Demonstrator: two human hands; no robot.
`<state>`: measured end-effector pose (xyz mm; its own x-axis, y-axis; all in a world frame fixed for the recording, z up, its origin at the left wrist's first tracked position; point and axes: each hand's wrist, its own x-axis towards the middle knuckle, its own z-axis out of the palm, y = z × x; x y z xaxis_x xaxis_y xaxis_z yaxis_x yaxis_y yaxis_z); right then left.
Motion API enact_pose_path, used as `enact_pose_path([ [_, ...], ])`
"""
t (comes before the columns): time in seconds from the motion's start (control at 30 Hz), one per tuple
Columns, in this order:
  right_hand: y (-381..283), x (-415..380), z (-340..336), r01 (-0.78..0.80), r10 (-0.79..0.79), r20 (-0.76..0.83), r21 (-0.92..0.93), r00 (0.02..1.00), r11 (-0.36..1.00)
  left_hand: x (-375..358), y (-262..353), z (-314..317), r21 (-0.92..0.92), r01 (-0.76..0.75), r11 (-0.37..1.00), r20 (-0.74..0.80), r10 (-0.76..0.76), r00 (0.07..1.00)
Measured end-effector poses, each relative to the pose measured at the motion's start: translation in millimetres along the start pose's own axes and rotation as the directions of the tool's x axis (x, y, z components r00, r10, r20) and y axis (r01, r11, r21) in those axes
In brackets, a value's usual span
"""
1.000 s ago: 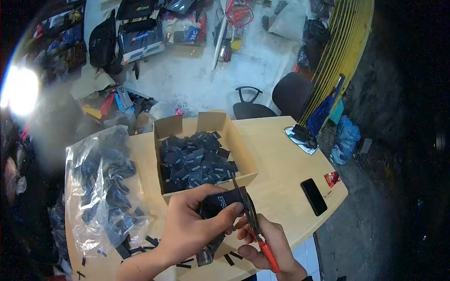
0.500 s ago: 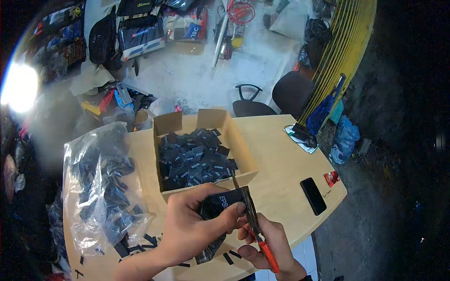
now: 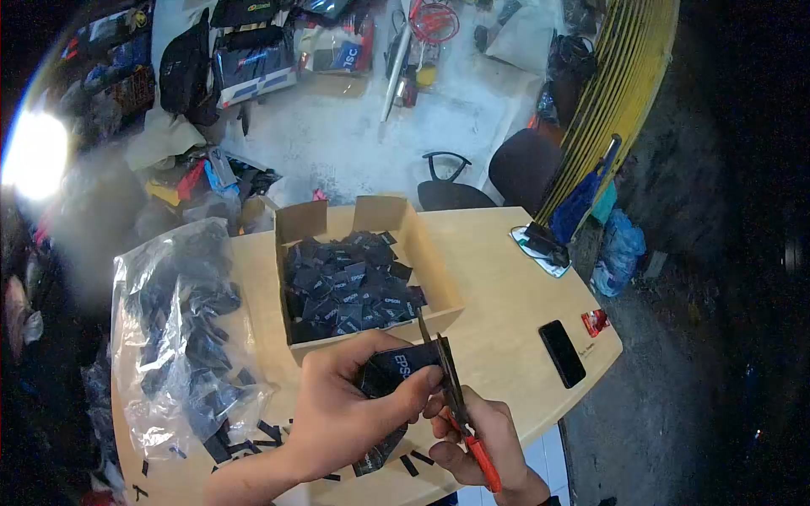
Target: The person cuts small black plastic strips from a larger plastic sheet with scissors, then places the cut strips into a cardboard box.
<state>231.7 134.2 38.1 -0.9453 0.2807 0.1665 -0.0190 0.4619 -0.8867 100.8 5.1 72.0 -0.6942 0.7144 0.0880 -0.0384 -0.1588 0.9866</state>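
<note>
Between the thumb and fingers of my left hand [image 3: 354, 401] is a stack of black fabric labels [image 3: 392, 364] with white "EPSON"-like lettering, partly hidden by the thumb. My right hand [image 3: 481, 430] grips scissors [image 3: 483, 462] by their red handles. The scissor blades point away from me and lie along the right edge of the labels, slightly apart at the tips. Just beyond my hands stands an open cardboard box [image 3: 443, 310] holding a heap of cut black labels [image 3: 350, 282]. Thin black offcuts [image 3: 409, 465] lie on the table below my hands.
A clear plastic bag [image 3: 181, 337] with black pieces covers the table's left side. A phone [image 3: 563, 354], a red packet [image 3: 595, 322] and a black object on a white pad [image 3: 544, 249] lie to the right. Office chairs [image 3: 456, 194] stand behind the table [image 3: 498, 287].
The scissor blades look slightly shifted at the label's edge. Both hands keep nearly the same place and grip.
</note>
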Motion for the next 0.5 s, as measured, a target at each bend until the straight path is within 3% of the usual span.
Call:
enact_pose_path([
  [0.2,0.3,-2.1,1.4,-0.061,0.061,-0.008,0.058,0.998,0.996,-1.1,3.1,0.5,-0.008,0.002,1.000,0.019,-0.002,1.000],
  [0.27,0.7,-1.5,0.1,0.014,-0.014,0.003,-0.028,1.000,1.000,-0.8,1.9,0.3,-0.002,0.000,1.000,0.018,0.000,1.000],
  [0.5,-2.9,-1.5,0.9,0.016,-0.016,0.017,-0.025,1.000,1.000,-1.1,1.4,0.8,-0.041,0.012,0.999,0.016,-0.011,1.000],
])
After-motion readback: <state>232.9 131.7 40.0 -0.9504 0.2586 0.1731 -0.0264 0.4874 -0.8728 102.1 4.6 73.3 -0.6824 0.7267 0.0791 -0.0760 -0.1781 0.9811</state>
